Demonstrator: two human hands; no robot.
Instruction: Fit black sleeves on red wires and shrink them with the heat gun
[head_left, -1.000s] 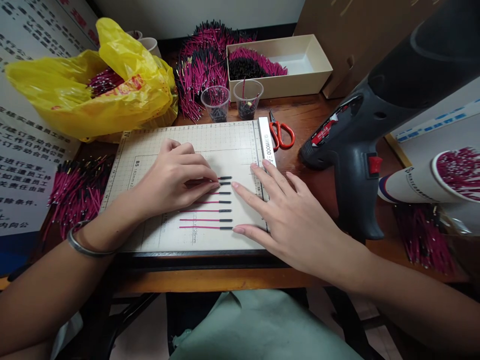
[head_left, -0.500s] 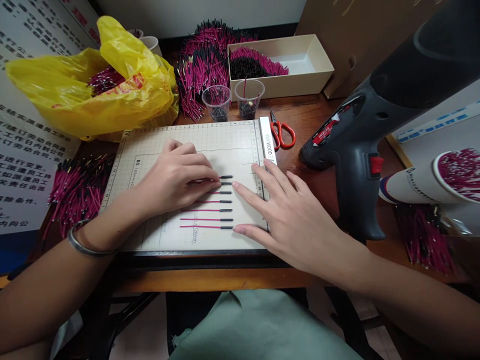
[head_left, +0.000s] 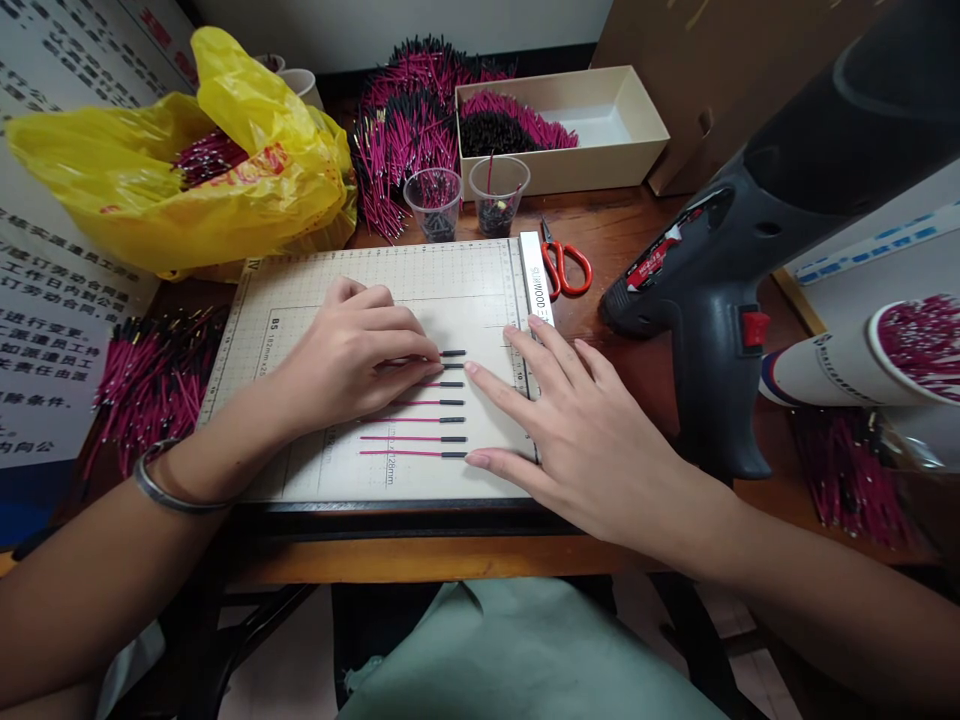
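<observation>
Several magenta wires [head_left: 401,438], each with a black sleeve at its right end, lie in spaced parallel rows on a gridded paper trimmer board [head_left: 457,285]. My left hand [head_left: 356,345] rests over the upper rows, thumb and fingertips pinched on a wire with a black sleeve [head_left: 454,353] poking out to the right. Its fingers hide most of the top wires. My right hand [head_left: 577,420] lies flat with fingers spread across the board's right edge. Its index fingertip is by the second sleeve from the top, its thumb tip by the lowest one.
A heat gun [head_left: 701,260] stands at the right, near red-handled scissors [head_left: 568,268]. Behind the board are two plastic cups [head_left: 433,205], a cardboard tray [head_left: 622,165] and heaped wires [head_left: 409,130]. A yellow bag [head_left: 247,215] sits back left, and a paper cup [head_left: 825,370] of wires far right.
</observation>
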